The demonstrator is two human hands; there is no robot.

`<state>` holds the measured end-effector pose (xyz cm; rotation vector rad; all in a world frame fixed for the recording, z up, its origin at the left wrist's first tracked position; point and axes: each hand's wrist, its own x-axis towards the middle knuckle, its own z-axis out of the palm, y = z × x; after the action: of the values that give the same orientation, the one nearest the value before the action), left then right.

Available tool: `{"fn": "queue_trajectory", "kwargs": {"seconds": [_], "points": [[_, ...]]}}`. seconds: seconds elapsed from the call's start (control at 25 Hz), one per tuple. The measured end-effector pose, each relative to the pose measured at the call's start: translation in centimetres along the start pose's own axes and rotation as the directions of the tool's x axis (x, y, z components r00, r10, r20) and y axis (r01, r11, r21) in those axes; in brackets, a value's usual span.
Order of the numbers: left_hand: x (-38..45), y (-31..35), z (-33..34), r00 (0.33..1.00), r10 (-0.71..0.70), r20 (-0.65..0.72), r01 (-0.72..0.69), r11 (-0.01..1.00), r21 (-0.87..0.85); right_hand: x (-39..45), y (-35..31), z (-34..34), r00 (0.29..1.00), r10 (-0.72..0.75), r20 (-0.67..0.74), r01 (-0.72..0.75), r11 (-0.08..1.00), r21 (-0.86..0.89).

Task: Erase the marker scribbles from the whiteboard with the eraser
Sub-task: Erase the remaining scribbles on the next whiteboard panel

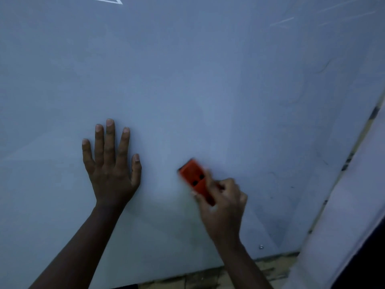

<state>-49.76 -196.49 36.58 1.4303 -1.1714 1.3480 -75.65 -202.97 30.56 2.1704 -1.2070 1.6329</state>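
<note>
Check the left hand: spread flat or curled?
Spread flat: the left hand lies palm-down on the whiteboard, fingers extended and apart.

The eraser point(196, 180) is blurred, and the right hand point(224, 207) covers its lower end. The whiteboard point(187, 69) is cut by the top and left picture edges. Both forearms leave at the bottom.
</note>
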Motion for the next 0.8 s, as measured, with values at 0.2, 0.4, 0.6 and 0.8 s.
{"fn": "queue_trajectory", "kwargs": {"seconds": [0.2,0.4,0.6,0.8], "points": [[-0.9,0.3,0.1,0.999,-0.032,0.009,0.031,0.999,0.017,-0.5,4.7,-1.1,0.771,0.631,-0.079,-0.514,0.691,0.508],[-2.0,0.7,0.2,0.999,-0.052,0.006,0.052,0.999,0.017,-3.2,1.5,1.1,0.77,0.637,-0.035,-0.515,0.654,0.554],[-2.6,0.9,0.5,0.998,-0.056,-0.001,0.056,0.998,0.01,-6.4,-4.4,3.9,0.988,0.118,0.104,-0.137,0.972,0.193],[-3.0,0.6,0.4,0.998,-0.055,-0.003,0.055,0.998,0.007,-9.0,-4.4,3.9,0.955,-0.148,0.257,0.157,0.988,-0.015]]}}
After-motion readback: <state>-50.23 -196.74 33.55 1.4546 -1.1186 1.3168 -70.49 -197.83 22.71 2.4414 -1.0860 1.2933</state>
